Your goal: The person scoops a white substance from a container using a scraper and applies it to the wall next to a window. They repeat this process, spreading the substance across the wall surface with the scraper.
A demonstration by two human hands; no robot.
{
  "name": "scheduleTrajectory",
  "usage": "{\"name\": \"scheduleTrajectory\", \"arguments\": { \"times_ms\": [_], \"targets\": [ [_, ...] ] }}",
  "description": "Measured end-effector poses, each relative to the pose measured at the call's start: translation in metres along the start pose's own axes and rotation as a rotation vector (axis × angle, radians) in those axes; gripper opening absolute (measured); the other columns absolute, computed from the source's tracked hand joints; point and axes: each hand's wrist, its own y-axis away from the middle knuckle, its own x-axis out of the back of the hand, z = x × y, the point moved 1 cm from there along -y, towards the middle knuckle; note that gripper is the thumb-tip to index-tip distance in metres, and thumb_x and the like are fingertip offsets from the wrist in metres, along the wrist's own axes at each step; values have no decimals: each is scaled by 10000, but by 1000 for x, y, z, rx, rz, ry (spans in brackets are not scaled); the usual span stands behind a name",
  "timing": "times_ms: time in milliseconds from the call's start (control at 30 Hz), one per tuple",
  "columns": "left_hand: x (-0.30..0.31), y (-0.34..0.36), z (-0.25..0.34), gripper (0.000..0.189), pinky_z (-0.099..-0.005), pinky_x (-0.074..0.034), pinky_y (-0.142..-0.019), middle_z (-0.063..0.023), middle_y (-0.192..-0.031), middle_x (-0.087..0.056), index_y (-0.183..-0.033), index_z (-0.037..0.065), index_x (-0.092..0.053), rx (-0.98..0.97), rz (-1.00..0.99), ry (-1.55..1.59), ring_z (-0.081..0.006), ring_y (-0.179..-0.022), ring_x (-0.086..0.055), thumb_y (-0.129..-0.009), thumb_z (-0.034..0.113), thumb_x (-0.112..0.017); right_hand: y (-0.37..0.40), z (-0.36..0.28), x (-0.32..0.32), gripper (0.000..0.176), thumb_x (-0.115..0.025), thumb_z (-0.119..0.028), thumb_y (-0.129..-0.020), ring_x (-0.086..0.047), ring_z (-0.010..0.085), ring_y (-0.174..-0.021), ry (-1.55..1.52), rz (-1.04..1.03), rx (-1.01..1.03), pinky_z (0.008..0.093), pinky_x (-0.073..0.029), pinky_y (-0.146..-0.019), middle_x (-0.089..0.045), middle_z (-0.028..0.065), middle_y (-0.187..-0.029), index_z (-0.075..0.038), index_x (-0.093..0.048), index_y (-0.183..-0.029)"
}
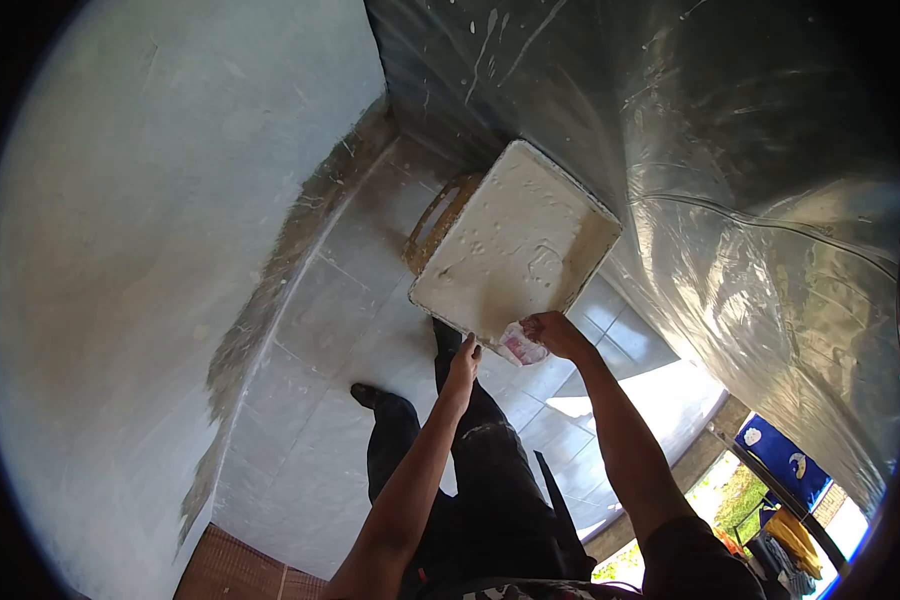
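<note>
A shallow rectangular tray [415, 297] holds a wet cream-coloured mix with bumps and a ring mark on its surface. It rests on a brown, round-sided support [432, 228], mostly hidden beneath it. My right hand [558, 334] is closed on a pinkish-white, smeared piece [522, 343] at the tray's near corner; what the piece is cannot be made out. At the near edge of the tray, my left hand [464, 362] is closed around something small and dark, like a handle, mostly hidden by the fingers.
A pale wall [150, 220] with a rough grey lower strip rises at the left. Plastic sheeting [730, 200] hangs at the right. My legs and shoe [366, 395] are on the tiled floor [310, 370]. Clothes [792, 540] and a blue cloth [785, 460] are at lower right.
</note>
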Motion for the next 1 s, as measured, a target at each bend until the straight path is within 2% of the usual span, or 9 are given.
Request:
{"name": "scheduleTrajectory", "arguments": {
  "times_ms": [67,133,233,300,433,700,833,933,1000],
  "targets": [
    [5,-2,2,656,-315,-273,-1105,-137,-1292,-581,-1436,39,-436,54,106,-142,-234,-1250,-517,-993,518,-497,9,-10,16,296,-582,41,-855,-611,159,-821,-345,13,-140,304,-499,-758,-667,40,-970,39,-641,-1145],
    [2,20,15,809,-368,-274,-1161,-309,-1458,-455,-1518,-62,-257,-304,317,-499,-372,-1403,-411,-997,510,-490,29,-22,29,312,-574,66,-838,-584,149,-800,-522,3,-177,301,-487,-753,-640,29,-951,36,-630,-1144],
    [9,52,43,878,-383,-245,-1189,-379,-1530,-280,-1546,-77,-96,-457,295,-630,-411,-1478,-255,-1001,487,-490,51,-9,31,350,-566,95,-802,-600,168,-854,-859,-8,-148,314,-490,-804,-638,34,-997,37,-605,-1145],
    [9,84,66,855,-411,-250,-1190,-373,-1524,-304,-1543,-74,-128,-552,293,-584,-451,-1453,-290,-989,426,-546,65,-20,31,392,-643,-48,-876,-615,207,-998,-1164,-81,65,377,-508,-852,-631,79,-1108,38,-558,-1249],
    [10,172,138,844,-516,-220,-1198,-334,-1550,-281,-1535,-69,-142,-978,455,-1122,-534,-1446,-223,-915,229,-632,94,-79,33,430,-692,-88,-832,-630,235,-1030,-1298,-56,257,432,-517,-891,-638,68,-1104,-19,-556,-1234],
    [44,374,302,684,-593,-121,-1212,-276,-1586,-259,-1470,-79,-308,-1463,791,-1743,-493,-1501,-90,-842,73,-534,71,-295,37,422,-698,-104,-848,-640,244,-1086,-1332,-44,759,423,-498,-989,-661,74,-1145,-1,-584,-1241],
    [73,476,356,580,-609,-164,-1199,-266,-1534,-375,-1381,-85,-443,-1645,1091,-1921,-512,-1469,-201,-821,41,-527,113,-490,64,307,-568,7,-949,-638,201,-1048,-1189,20,1015,371,-498,-935,-665,73,-1146,26,-590,-1254],
    [91,536,379,516,-521,-225,-1209,-198,-1481,-488,-1326,-43,-537,-1740,1279,-1985,-398,-1449,-346,-816,35,-514,143,-621,97,285,-562,15,-963,-634,162,-1016,-994,237,1255,320,-495,-899,-675,77,-1120,54,-591,-1243],
    [104,559,390,451,-432,-233,-1218,-124,-1442,-555,-1275,11,-605,-1746,1312,-2304,-283,-1430,-412,-843,85,-496,165,-688,113,255,-571,16,-956,-647,163,-980,-857,482,1404,307,-496,-886,-692,81,-1065,58,-614,-1204]
  ]
}}
